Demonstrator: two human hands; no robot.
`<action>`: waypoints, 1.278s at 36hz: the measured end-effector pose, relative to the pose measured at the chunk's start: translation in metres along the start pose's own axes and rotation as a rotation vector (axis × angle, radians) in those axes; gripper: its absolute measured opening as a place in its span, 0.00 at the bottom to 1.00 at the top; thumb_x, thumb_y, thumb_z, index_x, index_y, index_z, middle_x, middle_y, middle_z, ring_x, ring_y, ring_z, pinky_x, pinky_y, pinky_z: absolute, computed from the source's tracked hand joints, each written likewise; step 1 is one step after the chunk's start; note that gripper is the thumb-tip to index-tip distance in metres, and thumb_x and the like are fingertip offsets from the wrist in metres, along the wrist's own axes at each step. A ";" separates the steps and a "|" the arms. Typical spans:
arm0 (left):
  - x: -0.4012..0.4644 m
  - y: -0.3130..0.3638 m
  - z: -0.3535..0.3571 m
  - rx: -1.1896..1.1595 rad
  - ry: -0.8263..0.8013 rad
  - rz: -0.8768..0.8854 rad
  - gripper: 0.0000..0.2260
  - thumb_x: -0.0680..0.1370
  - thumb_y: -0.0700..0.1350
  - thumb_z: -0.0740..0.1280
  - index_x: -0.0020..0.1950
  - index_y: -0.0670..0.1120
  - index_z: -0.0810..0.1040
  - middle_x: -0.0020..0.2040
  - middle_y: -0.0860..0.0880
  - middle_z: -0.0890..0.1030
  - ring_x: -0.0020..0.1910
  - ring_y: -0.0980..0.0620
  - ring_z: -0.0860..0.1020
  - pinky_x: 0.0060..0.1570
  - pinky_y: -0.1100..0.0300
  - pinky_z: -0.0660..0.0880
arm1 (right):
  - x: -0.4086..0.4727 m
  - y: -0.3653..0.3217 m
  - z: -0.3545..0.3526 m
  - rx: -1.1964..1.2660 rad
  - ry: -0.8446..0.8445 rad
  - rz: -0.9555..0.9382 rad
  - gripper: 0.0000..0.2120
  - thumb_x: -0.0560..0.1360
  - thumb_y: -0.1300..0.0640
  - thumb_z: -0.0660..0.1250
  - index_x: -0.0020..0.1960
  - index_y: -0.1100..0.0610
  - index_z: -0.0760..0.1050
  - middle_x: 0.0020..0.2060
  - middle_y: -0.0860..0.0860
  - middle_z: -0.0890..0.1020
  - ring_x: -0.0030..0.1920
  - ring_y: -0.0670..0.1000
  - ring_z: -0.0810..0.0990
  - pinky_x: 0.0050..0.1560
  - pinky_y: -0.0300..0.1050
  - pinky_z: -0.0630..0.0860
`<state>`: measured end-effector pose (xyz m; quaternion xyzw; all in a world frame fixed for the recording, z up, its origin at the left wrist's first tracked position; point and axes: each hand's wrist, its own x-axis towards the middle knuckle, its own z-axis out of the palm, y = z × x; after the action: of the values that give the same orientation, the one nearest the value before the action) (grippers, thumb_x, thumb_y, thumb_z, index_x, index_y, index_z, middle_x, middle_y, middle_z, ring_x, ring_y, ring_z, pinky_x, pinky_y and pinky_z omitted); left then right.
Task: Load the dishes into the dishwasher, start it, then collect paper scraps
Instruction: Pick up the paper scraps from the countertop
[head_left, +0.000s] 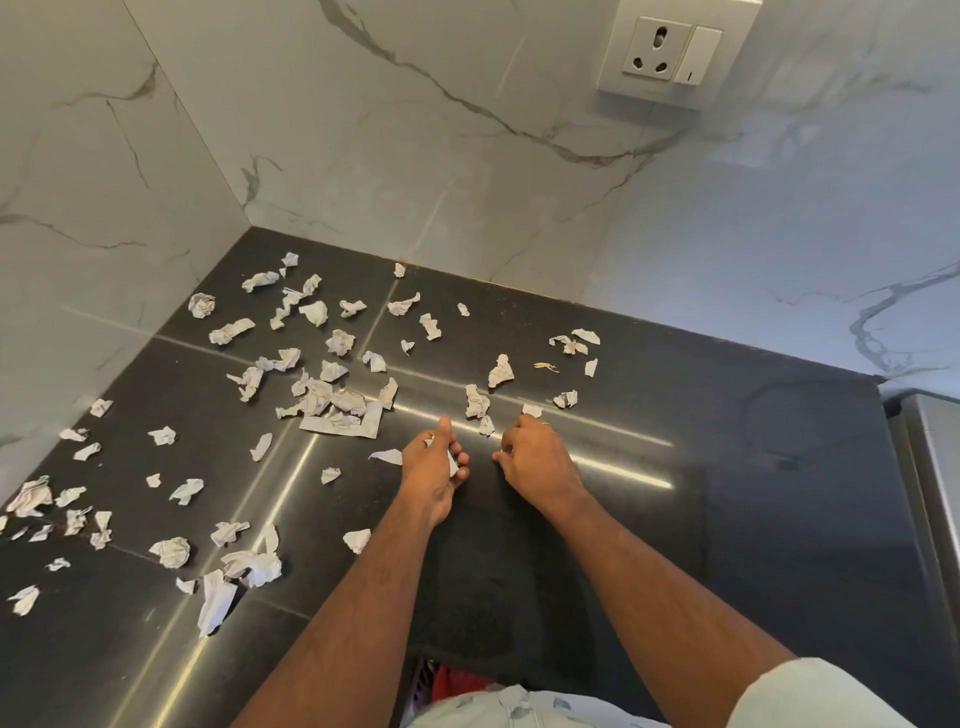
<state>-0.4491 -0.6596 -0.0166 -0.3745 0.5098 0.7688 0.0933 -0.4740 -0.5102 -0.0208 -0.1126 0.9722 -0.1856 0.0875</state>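
Several crumpled white paper scraps (317, 400) lie scattered over the dark countertop (727, 467), mostly on its left half. My left hand (434, 475) hovers mid-counter with its fingers curled round a white paper scrap (452, 460). My right hand (537, 460) is just to its right, fingers curled down onto the counter; whether it holds a scrap is hidden. Two scraps (475, 402) lie just beyond the fingertips of both hands. The dishwasher and dishes are out of view.
White marble-look walls meet in a corner behind the counter. A wall socket with a switch (672, 52) sits high on the back wall. A grey metallic appliance edge (930, 467) borders the counter at the right. More scraps (249, 566) lie near the front left.
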 end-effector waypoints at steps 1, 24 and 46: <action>0.000 0.000 -0.001 -0.001 0.003 -0.002 0.13 0.83 0.50 0.64 0.43 0.44 0.74 0.34 0.48 0.72 0.31 0.54 0.71 0.27 0.61 0.68 | 0.001 -0.002 0.000 -0.007 -0.012 0.015 0.09 0.77 0.51 0.69 0.52 0.56 0.82 0.50 0.51 0.78 0.51 0.52 0.77 0.53 0.47 0.75; -0.002 -0.004 0.005 -0.052 -0.108 0.002 0.15 0.84 0.52 0.61 0.47 0.42 0.77 0.36 0.42 0.77 0.30 0.52 0.74 0.29 0.60 0.74 | 0.016 -0.040 -0.001 0.543 0.004 0.087 0.11 0.65 0.60 0.74 0.35 0.51 0.73 0.33 0.45 0.76 0.34 0.42 0.72 0.35 0.35 0.68; 0.010 0.014 -0.010 -0.067 0.014 -0.051 0.18 0.85 0.55 0.58 0.42 0.44 0.71 0.30 0.49 0.70 0.27 0.54 0.69 0.23 0.62 0.61 | 0.064 -0.041 0.004 -0.206 -0.029 -0.091 0.11 0.79 0.63 0.61 0.58 0.59 0.79 0.53 0.58 0.79 0.54 0.61 0.79 0.52 0.52 0.75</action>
<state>-0.4587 -0.6775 -0.0157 -0.3955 0.4747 0.7804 0.0967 -0.5270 -0.5644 -0.0169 -0.1675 0.9787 -0.0871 0.0810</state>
